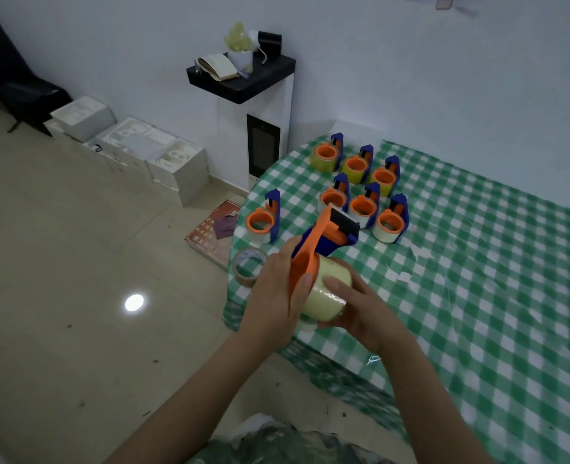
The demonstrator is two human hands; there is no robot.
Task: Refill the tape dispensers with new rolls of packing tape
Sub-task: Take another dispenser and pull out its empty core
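Your left hand [273, 293] curls its fingers round the orange-and-blue dispenser [330, 234], while your right hand [357, 306] wraps the pale tape roll [327, 293] held against it, above the checked table's [478, 296] near-left edge.

**Both arms reach forward, hands joined on one load**

The left hand [277, 289] grips the tape dispenser [324, 234] from the left, with its thumb laid across the orange side and the fingers hidden behind. The right hand [357, 309] cups the tape roll [324, 306] from the right, thumb pressed on its curved face and fingers curled beneath. Both bare forearms come up from the bottom of the view and converge, wrists nearly straight, above the left edge of the counter [478, 296].
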